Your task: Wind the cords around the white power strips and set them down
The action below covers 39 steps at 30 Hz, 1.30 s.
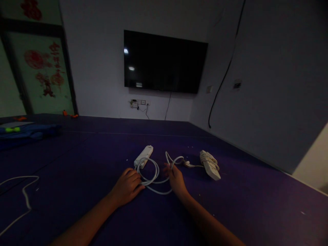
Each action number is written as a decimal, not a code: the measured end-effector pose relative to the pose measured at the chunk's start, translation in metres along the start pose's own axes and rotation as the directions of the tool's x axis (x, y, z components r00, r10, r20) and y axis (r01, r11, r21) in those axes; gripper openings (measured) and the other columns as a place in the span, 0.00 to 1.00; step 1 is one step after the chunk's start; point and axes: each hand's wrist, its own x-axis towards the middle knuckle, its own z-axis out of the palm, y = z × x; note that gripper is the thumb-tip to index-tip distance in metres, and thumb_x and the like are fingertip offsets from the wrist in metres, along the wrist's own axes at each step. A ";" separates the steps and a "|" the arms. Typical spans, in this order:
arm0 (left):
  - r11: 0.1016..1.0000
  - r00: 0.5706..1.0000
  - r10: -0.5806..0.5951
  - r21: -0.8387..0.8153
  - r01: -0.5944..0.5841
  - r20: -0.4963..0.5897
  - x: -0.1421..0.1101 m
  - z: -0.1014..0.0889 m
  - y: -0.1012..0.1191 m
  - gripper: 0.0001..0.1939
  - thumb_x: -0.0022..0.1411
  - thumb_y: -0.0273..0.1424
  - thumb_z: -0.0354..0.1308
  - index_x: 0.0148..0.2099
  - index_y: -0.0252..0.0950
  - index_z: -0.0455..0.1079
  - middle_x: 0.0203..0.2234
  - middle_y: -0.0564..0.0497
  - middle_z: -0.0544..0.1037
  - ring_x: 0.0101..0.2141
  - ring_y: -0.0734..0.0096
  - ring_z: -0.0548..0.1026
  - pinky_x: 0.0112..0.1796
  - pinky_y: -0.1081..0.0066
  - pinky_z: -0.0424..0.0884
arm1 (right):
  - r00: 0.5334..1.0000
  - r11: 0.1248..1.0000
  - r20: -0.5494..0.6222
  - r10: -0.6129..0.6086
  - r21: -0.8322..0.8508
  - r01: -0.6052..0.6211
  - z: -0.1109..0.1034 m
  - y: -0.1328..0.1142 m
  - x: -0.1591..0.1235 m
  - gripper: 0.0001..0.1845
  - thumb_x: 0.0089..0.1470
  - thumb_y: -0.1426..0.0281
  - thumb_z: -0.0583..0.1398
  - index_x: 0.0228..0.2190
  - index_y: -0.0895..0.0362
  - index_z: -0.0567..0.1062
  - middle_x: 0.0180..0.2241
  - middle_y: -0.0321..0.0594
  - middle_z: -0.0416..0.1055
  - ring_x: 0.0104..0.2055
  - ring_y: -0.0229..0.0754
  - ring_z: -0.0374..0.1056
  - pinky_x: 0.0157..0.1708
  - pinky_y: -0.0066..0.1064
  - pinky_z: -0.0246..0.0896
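Observation:
A white power strip [144,155] lies on the purple surface, its near end by my left hand. Its white cord [156,169] is partly coiled into loops between my two hands. My left hand [128,185] is closed on the coiled cord beside the strip. On the other side, my right hand [175,180] grips a stretch of the same cord, its fingers partly hidden. Past that hand, more cord loops toward a small white plug [188,164]. Farther right rests a second power strip [211,167], with its cord wrapped around it.
Another white cable [26,196] lies loose at the left. Folded blue cloth [30,131] sits at the far left, and small orange objects [74,116] are near the door. A television [164,63] hangs on the back wall above several sockets [139,102]. A dark cable [225,75] runs down the right wall.

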 end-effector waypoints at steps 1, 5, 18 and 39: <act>1.000 1.000 0.005 0.003 -0.005 0.005 0.000 0.001 0.000 0.12 0.65 0.35 0.48 0.33 0.38 0.71 0.28 0.51 0.75 0.33 0.68 0.72 0.41 0.63 0.65 | 0.999 0.999 0.027 -0.022 -0.025 0.023 -0.001 0.002 0.002 0.29 0.58 0.51 0.47 0.38 0.60 0.75 0.27 0.44 0.75 0.26 0.43 0.70 0.27 0.32 0.65; 1.000 1.000 0.002 0.029 -0.002 -0.020 0.001 0.003 -0.003 0.14 0.67 0.35 0.45 0.33 0.37 0.69 0.27 0.51 0.75 0.33 0.69 0.71 0.40 0.64 0.66 | 0.991 0.979 0.063 -0.115 -0.163 0.124 -0.007 0.014 0.009 0.23 0.60 0.58 0.48 0.44 0.59 0.73 0.35 0.47 0.76 0.35 0.46 0.73 0.37 0.37 0.67; 0.987 0.957 -0.010 0.153 0.056 -0.290 -0.002 0.003 -0.006 0.11 0.66 0.32 0.49 0.35 0.34 0.70 0.28 0.50 0.77 0.30 0.69 0.72 0.35 0.67 0.67 | 0.970 0.827 -0.079 -0.232 -0.541 0.153 -0.016 0.001 0.007 0.25 0.63 0.60 0.43 0.46 0.61 0.72 0.43 0.53 0.73 0.45 0.48 0.70 0.41 0.36 0.64; 0.964 0.923 0.243 0.183 -0.194 -0.298 0.003 -0.004 0.008 0.09 0.64 0.27 0.51 0.32 0.33 0.71 0.27 0.49 0.77 0.31 0.71 0.73 0.34 0.68 0.71 | 0.620 0.441 0.533 -0.576 -0.436 0.784 -0.004 -0.045 -0.022 0.17 0.57 0.76 0.53 0.47 0.54 0.72 0.42 0.43 0.75 0.35 0.39 0.72 0.32 0.28 0.66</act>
